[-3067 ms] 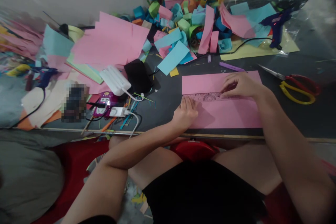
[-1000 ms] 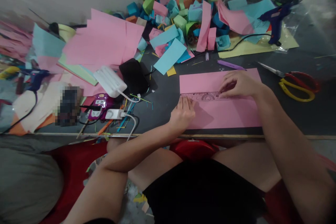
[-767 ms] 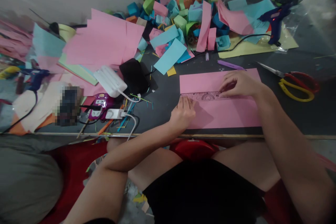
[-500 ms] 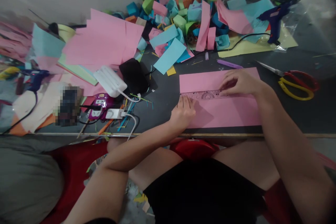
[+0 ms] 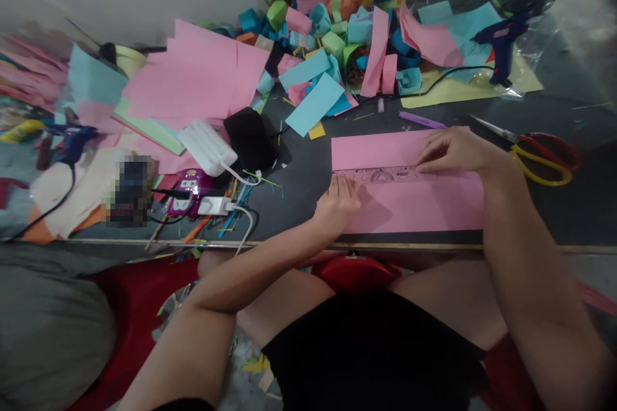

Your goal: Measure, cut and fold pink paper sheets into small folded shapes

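A sheet of pink paper (image 5: 409, 209) lies flat near the table's front edge. Across it runs a clear ruler (image 5: 382, 176) with dark printed patterns and cut-out shapes. My left hand (image 5: 337, 204) presses the ruler's left end onto the paper, its fingers bent and held together. Toward the other end, my right hand (image 5: 448, 153) has its thumb and fingertips closed at the ruler, wrist arched above the sheet. Whether something small sits between those fingertips, I cannot tell. A purple pen-like stick (image 5: 421, 120) lies just behind the paper.
Scissors with red and yellow handles (image 5: 542, 154) lie at right. A blue glue gun (image 5: 504, 45) rests behind them. Folded paper pieces (image 5: 332, 42) heap by the wall. Pink sheets (image 5: 197, 77), a white adapter (image 5: 207, 146), a black pouch (image 5: 250, 139) and a purple power strip (image 5: 193, 189) crowd the left.
My right hand has slid a little to the right along the ruler, uncovering more of its printed pattern. My left hand stays at the left end. The view has shifted slightly.
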A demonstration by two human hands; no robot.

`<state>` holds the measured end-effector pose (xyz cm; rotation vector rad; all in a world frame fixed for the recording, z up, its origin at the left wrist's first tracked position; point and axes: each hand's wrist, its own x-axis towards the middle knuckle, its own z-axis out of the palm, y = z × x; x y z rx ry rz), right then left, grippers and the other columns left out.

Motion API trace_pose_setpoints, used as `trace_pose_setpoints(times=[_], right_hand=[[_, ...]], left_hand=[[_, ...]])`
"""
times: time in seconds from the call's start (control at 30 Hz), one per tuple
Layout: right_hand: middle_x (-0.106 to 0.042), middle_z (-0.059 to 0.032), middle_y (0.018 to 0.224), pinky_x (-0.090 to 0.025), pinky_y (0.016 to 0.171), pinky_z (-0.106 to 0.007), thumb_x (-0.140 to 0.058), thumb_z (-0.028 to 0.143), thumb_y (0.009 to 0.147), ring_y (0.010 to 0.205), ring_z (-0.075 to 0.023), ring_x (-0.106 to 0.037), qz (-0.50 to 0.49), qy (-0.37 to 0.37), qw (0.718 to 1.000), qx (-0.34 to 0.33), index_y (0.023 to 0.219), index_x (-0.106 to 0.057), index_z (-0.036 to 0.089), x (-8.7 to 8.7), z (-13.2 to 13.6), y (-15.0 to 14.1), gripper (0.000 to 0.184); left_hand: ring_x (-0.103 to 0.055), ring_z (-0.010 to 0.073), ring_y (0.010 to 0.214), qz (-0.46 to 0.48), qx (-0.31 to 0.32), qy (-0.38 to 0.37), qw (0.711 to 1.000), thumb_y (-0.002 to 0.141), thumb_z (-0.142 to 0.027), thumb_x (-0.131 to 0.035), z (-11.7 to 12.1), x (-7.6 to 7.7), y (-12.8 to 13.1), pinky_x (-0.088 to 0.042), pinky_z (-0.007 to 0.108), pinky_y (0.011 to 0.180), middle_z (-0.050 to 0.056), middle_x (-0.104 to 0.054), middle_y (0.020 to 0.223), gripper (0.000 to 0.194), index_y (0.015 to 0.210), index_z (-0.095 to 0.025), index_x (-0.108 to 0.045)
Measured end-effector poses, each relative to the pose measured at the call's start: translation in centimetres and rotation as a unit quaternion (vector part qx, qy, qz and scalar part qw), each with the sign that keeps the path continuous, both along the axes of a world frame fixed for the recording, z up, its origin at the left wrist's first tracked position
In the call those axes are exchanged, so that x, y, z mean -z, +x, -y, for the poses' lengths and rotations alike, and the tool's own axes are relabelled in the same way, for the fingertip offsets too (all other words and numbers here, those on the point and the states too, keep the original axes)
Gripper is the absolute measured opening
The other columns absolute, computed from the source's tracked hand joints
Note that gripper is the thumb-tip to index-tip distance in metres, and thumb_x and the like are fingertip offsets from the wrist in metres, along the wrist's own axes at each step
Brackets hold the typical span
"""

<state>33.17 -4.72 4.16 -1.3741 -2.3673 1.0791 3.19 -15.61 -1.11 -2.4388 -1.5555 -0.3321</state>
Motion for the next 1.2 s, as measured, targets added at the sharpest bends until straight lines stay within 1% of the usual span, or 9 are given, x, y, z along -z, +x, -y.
trace_pose_setpoints(times=[0.17,0.27,0.37,0.43,0.6,0.73,0.87,1.07,1.2], right_hand=[[-0.079,-0.0095,0.095,-0.057,0.085,-0.048,-0.075,0.062,0.075,0.087,-0.0284,-0.071,-0.034,0.079,0.994,0.064,0.086,-0.083,0.025,0.6,0.4,-1.1,0.039],[-0.077,-0.0098,0.121,-0.055,0.099,-0.054,-0.066,0.054,0.086,0.112,-0.0332,-0.070,-0.016,0.166,0.978,0.126,0.112,-0.080,0.027,1.6,0.6,-2.1,0.040],[-0.065,-0.0099,0.146,-0.046,0.113,-0.061,-0.060,0.050,0.092,0.137,-0.0374,-0.057,0.059,0.203,0.969,0.130,0.135,-0.070,0.028,2.4,0.4,-2.4,0.048],[-0.060,-0.0107,0.152,-0.042,0.116,-0.062,-0.059,0.049,0.093,0.142,-0.0389,-0.052,0.094,0.218,0.963,0.127,0.142,-0.063,0.028,2.7,0.1,-2.4,0.054],[-0.069,-0.0143,0.133,-0.049,0.105,-0.055,-0.069,0.053,0.087,0.126,-0.0389,-0.062,0.145,0.207,0.964,0.087,0.142,-0.063,0.025,1.8,-1.4,-2.7,0.062],[-0.076,-0.0100,0.104,-0.050,0.094,-0.049,-0.077,0.051,0.079,0.101,-0.0345,-0.070,0.213,0.135,0.965,0.067,0.122,-0.072,0.025,0.4,-3.1,-3.1,0.050],[-0.075,-0.0100,0.112,-0.050,0.096,-0.048,-0.082,0.047,0.073,0.112,-0.0359,-0.068,0.226,0.149,0.963,0.015,0.099,-0.076,0.026,-0.3,-3.9,-3.2,0.034],[-0.076,-0.0101,0.116,-0.057,0.085,-0.042,-0.084,0.039,0.068,0.098,-0.0296,-0.072,0.172,0.121,0.976,0.054,0.121,-0.069,0.025,-0.3,-3.2,-3.5,0.056],[-0.079,-0.0047,0.099,-0.056,0.083,-0.040,-0.082,0.035,0.072,0.093,-0.0275,-0.074,0.189,0.094,0.977,0.040,0.116,-0.070,0.026,-0.8,-2.9,-3.9,0.047]], left_hand=[[-0.080,0.0299,0.105,-0.014,-0.007,-0.005,1.000,0.108,-0.021,-0.048,0.0,-0.5,0.2,-0.065,0.029,0.071,0.025,-0.080,0.110,0.036,0.114,-0.001,-0.078],[-0.080,0.0314,0.107,-0.008,-0.003,-0.008,1.000,0.108,-0.019,-0.048,0.0,-0.5,0.2,-0.067,0.031,0.072,0.026,-0.079,0.110,0.036,0.114,-0.001,-0.078],[-0.080,0.0333,0.107,0.001,0.002,-0.012,1.000,0.107,-0.018,-0.048,0.0,-0.3,0.2,-0.069,0.036,0.075,0.027,-0.079,0.111,0.036,0.115,-0.002,-0.078],[-0.080,0.0333,0.106,0.001,0.000,-0.011,1.000,0.106,-0.017,-0.047,-0.1,-0.2,0.2,-0.069,0.035,0.073,0.027,-0.079,0.111,0.035,0.115,-0.002,-0.078],[-0.078,0.0350,0.110,-0.017,0.002,-0.032,0.999,0.104,-0.012,-0.049,-0.2,-0.3,0.3,-0.068,0.035,0.074,0.029,-0.078,0.114,0.034,0.118,0.000,-0.077],[-0.079,0.0325,0.108,-0.052,0.019,-0.010,0.998,0.104,-0.011,-0.048,-0.4,-0.3,0.2,-0.067,0.031,0.074,0.028,-0.078,0.113,0.034,0.117,0.001,-0.077],[-0.079,0.0322,0.108,-0.055,0.027,-0.002,0.998,0.100,-0.007,-0.051,-0.5,-0.1,0.0,-0.066,0.031,0.074,0.026,-0.079,0.112,0.031,0.115,0.001,-0.078],[-0.077,0.0321,0.113,-0.046,0.019,-0.032,0.998,0.100,-0.005,-0.048,-0.5,-0.3,-0.1,-0.067,0.033,0.079,0.027,-0.078,0.116,0.035,0.119,0.000,-0.076],[-0.077,0.0308,0.114,-0.039,0.017,-0.029,0.999,0.102,-0.008,-0.050,-0.4,-0.2,-0.1,-0.067,0.031,0.078,0.026,-0.078,0.118,0.032,0.120,-0.003,-0.076]])
